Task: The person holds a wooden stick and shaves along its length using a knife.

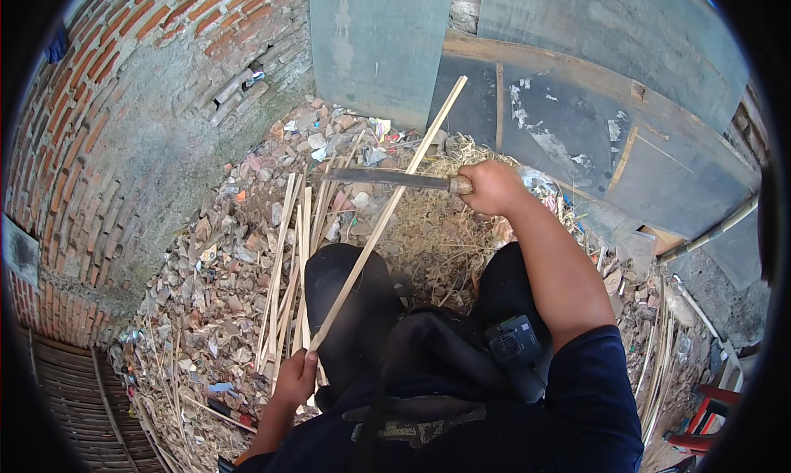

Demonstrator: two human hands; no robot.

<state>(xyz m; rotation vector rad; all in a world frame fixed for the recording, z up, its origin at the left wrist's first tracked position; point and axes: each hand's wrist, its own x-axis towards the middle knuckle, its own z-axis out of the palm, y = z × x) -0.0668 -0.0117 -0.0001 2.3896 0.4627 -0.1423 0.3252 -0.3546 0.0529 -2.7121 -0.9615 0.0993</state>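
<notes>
My left hand (295, 378) is closed round the lower end of a long, pale bamboo strip (356, 273), which slants up and away to the right across my left knee. In my right hand (490, 188) is the wooden handle of a machete (387, 178), its dark blade pointing left. The blade crosses the strip in its upper half; whether the two touch I cannot tell. Beside my left leg lies a bundle of similar bamboo strips (284, 267) on the rubble.
Broken stone and litter (222, 283) cover the ground, with dry shavings (437, 234) between my knees. A brick wall (140, 127) rises at left, grey panels (379, 44) stand ahead. More strips (655, 366) and a red object (704, 419) lie at right.
</notes>
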